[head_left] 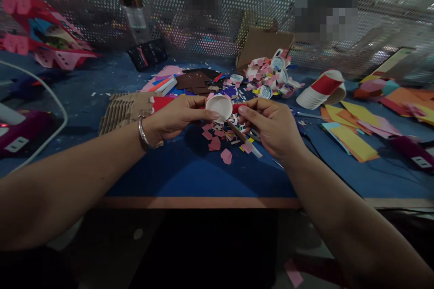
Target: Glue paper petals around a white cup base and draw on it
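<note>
A shallow white round piece [219, 109], like the bottom of a paper cup, is pinched between the thumb and fingers of my left hand [183, 115]. Its open side faces me. My right hand [273, 122] is closed on a red strip [239, 107], probably paper, which meets the white piece's right edge. Whether the two are joined I cannot tell. Pink paper scraps [214, 143] and a thin stick-like tool with a pale end [252, 148] lie on the table below my hands.
Stacked paper cups [318, 92] lie tilted at the right, near coloured paper sheets [354, 140]. Pink-and-white paper pieces [267, 72] are heaped behind my hands. Corrugated cardboard [118, 110] lies at left. A clear bottle [134, 16] stands by the perforated metal screen [210, 31].
</note>
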Tool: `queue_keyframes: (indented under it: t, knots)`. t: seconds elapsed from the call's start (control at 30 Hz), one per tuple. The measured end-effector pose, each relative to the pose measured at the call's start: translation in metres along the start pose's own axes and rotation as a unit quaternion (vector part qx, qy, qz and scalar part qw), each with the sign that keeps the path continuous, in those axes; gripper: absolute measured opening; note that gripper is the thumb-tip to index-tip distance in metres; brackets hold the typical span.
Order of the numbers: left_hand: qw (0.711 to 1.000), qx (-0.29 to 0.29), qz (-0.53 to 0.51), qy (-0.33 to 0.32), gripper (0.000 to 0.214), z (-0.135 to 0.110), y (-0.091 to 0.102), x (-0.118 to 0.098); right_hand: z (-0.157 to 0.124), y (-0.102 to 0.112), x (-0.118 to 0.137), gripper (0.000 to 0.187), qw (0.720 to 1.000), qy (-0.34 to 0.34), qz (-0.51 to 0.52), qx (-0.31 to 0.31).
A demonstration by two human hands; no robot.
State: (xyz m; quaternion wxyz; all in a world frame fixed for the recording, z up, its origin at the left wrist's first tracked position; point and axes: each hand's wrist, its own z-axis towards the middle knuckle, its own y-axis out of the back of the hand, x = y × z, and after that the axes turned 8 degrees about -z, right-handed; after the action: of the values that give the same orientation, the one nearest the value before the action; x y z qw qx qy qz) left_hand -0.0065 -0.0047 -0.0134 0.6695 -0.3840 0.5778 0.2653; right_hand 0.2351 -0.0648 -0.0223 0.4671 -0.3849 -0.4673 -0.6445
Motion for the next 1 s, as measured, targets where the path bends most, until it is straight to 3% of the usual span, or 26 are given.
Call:
queue_keyframes:
  t: [0.27,0.47,0.57,0.8,1.0]
  knots:
    - [0.999,-0.009,-0.024,0.045,0.033,-0.001,0.002,-0.003,-0.001,0.004,0.002,0.037,0.999,0.034,-0.034,-0.004]
    - [0.992,-0.009,-0.099,0.079,0.039,-0.006,-0.011,-0.007,-0.005,0.002,0.009,0.058,0.999,0.049,0.006,0.002]
    - [0.99,-0.013,-0.109,0.092,0.033,-0.009,-0.015,-0.008,-0.006,0.003,0.011,0.058,0.998,0.049,0.015,0.025]
    - [0.988,0.01,-0.111,0.106,0.025,-0.014,-0.019,-0.007,-0.007,0.0,0.016,0.06,0.994,-0.007,0.047,0.099]
    - [0.992,0.004,-0.1,0.078,0.026,-0.016,-0.02,-0.001,-0.009,0.0,0.02,0.064,0.988,-0.047,0.068,0.128]
